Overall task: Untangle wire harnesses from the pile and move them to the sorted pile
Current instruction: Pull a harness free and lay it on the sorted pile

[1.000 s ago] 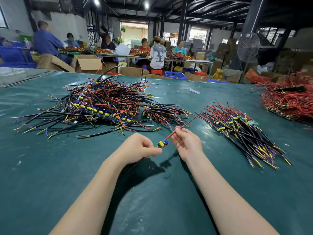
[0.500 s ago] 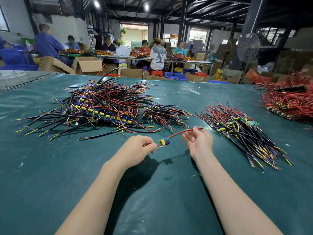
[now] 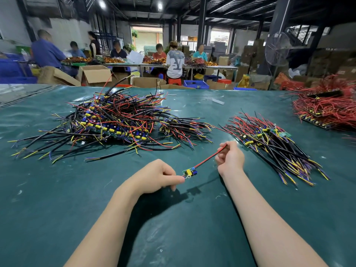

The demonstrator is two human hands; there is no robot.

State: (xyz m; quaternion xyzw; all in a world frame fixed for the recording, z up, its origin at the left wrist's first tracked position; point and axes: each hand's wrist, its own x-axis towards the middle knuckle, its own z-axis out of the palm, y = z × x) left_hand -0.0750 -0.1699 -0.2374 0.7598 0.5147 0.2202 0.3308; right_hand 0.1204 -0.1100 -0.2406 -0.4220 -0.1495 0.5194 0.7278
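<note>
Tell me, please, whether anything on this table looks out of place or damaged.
Nothing looks damaged. One small white strip lies alone on the green mat beyond the tangled pile and sorted pile. The harness held by the left hand and right hand seems intact.

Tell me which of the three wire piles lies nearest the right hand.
The combed-out pile just right of the right hand, its wires lying parallel. The big tangled pile sits farther left; the mostly red pile is at the far right.

Workers sit at long tables (image 3: pixel 123 64) in a dim warehouse, cardboard boxes (image 3: pixel 94 74) stacked beneath ceiling lamps (image 3: pixel 102 4).
</note>
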